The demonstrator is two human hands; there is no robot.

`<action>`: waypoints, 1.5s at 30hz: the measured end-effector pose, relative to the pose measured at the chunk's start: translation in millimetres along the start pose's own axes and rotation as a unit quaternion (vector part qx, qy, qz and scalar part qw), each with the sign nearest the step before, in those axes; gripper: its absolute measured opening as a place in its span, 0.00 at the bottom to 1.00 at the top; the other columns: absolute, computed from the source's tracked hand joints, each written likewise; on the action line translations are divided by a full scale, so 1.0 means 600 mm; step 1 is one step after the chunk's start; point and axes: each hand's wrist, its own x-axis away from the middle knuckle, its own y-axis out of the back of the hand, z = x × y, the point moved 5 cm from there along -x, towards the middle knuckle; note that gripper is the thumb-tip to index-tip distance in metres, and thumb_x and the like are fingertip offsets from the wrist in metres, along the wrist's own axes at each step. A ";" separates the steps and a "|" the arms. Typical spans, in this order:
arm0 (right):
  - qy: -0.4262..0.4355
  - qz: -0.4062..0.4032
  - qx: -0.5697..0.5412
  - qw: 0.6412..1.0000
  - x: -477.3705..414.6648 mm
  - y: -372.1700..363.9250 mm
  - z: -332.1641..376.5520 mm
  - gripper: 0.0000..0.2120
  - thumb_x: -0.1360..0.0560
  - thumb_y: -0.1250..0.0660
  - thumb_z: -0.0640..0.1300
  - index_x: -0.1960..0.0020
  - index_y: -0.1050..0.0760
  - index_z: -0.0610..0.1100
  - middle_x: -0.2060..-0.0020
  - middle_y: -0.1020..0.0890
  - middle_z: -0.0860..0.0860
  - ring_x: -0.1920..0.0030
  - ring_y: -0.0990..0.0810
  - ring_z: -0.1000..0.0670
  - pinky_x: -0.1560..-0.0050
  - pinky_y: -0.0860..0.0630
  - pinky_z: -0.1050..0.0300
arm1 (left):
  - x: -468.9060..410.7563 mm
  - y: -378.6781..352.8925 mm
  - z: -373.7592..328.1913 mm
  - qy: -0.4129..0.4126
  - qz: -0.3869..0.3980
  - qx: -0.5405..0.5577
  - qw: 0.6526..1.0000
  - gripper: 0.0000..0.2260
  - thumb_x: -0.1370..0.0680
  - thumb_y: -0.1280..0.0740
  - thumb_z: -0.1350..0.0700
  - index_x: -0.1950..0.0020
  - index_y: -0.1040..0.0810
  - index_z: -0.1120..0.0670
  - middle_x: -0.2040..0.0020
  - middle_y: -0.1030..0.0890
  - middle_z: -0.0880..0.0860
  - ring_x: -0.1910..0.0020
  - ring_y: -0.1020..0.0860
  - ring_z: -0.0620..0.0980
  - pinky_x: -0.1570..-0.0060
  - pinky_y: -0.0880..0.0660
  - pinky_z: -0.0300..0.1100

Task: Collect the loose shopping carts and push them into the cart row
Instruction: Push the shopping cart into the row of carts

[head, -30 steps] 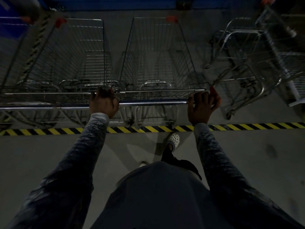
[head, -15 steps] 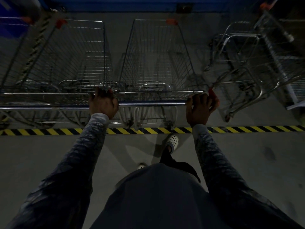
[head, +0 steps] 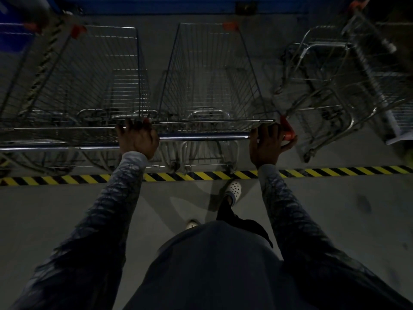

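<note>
We see both of the person's arms stretched forward to the shopping cart (head: 212,77) in the centre of the frame, a wire basket with a red corner cap at its far rim. The left hand (head: 137,139) grips the left end of the cart's handle bar (head: 201,137), its fingers curled over the top. That hand sits right where the handle of the neighbouring cart (head: 96,74) on the left ends, and we cannot tell whether it holds that one too. The right hand (head: 268,145) grips the right end of the same bar. Its fingers wrap over the metal and the thumb is spread out just beside the red end cap (head: 287,129). Another cart (head: 13,63) is cut off at the left edge of the frame, so three baskets stand side by side, noses toward the blue wall (head: 156,5) at the top. In the upper right, more carts (head: 335,86) stand at an angle, apart from the held one. A yellow-and-black hazard stripe (head: 335,171) crosses the concrete floor (head: 67,209) from edge to edge, and the held cart's rear wheels sit just above it. Below the stripe, a white perforated clog (head: 233,189) steps forward near the centre, and the toe of a second shoe (head: 192,223) shows lower down. The light is dim, and fine detail in the far baskets is hard to read.
</note>
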 end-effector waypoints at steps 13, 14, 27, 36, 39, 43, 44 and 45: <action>0.062 -0.025 -0.008 0.998 -0.023 0.006 -0.002 0.06 0.22 0.32 0.48 0.54 0.21 0.46 0.52 0.21 0.44 0.44 0.28 0.43 0.33 0.61 0.55 | -0.009 -0.006 -0.007 -0.010 0.003 -0.009 1.000 0.28 0.24 0.51 0.47 0.33 0.26 0.62 0.42 0.22 0.67 0.36 0.30 0.68 0.33 0.42 0.67; 0.070 -0.024 -0.004 0.997 -0.026 0.004 -0.003 0.06 0.23 0.31 0.47 0.54 0.21 0.45 0.52 0.21 0.44 0.44 0.27 0.43 0.33 0.61 0.55 | -0.010 -0.007 -0.007 -0.010 0.005 -0.011 1.000 0.28 0.24 0.50 0.47 0.33 0.26 0.62 0.43 0.21 0.67 0.36 0.30 0.68 0.33 0.41 0.67; 0.035 -0.018 -0.005 0.999 -0.025 -0.013 -0.012 0.10 0.19 0.40 0.55 0.53 0.24 0.52 0.47 0.23 0.50 0.39 0.31 0.47 0.29 0.53 0.29 | -0.002 0.007 -0.011 0.005 -0.003 0.039 0.999 0.22 0.23 0.46 0.49 0.38 0.23 0.60 0.50 0.19 0.66 0.41 0.26 0.68 0.52 0.27 0.61; 0.028 -0.026 -0.011 0.999 -0.025 -0.016 -0.017 0.12 0.18 0.40 0.55 0.52 0.23 0.50 0.48 0.23 0.48 0.40 0.30 0.46 0.31 0.48 0.26 | -0.002 0.007 -0.012 -0.016 -0.018 0.046 0.999 0.24 0.23 0.49 0.49 0.39 0.24 0.61 0.50 0.19 0.66 0.45 0.24 0.69 0.52 0.26 0.58; 0.031 -0.025 0.009 0.999 -0.023 -0.014 -0.014 0.09 0.20 0.37 0.54 0.51 0.22 0.51 0.47 0.23 0.48 0.40 0.30 0.46 0.28 0.57 0.35 | -0.002 0.005 -0.008 -0.020 -0.025 0.051 0.998 0.25 0.23 0.49 0.49 0.36 0.25 0.62 0.49 0.20 0.67 0.46 0.24 0.69 0.51 0.25 0.59; 0.054 -0.028 0.003 0.998 -0.028 -0.006 -0.010 0.11 0.19 0.39 0.53 0.52 0.21 0.49 0.49 0.22 0.47 0.42 0.29 0.45 0.27 0.66 0.47 | 0.000 0.000 -0.003 -0.015 -0.030 0.057 0.998 0.24 0.23 0.48 0.49 0.34 0.25 0.61 0.49 0.19 0.66 0.45 0.24 0.69 0.51 0.24 0.59; 0.052 -0.023 -0.001 0.998 -0.028 -0.007 -0.010 0.11 0.19 0.39 0.53 0.52 0.21 0.49 0.48 0.22 0.47 0.42 0.29 0.45 0.28 0.63 0.44 | 0.000 -0.004 -0.001 -0.010 -0.028 0.059 0.998 0.25 0.23 0.49 0.48 0.34 0.25 0.60 0.49 0.19 0.66 0.45 0.24 0.70 0.53 0.24 0.59; 0.055 -0.020 -0.005 0.998 -0.028 -0.007 -0.009 0.12 0.19 0.39 0.53 0.52 0.21 0.49 0.48 0.22 0.47 0.42 0.30 0.45 0.28 0.61 0.45 | 0.001 -0.007 0.000 -0.005 -0.025 0.062 0.998 0.26 0.23 0.49 0.47 0.34 0.25 0.60 0.49 0.19 0.65 0.44 0.24 0.70 0.55 0.24 0.59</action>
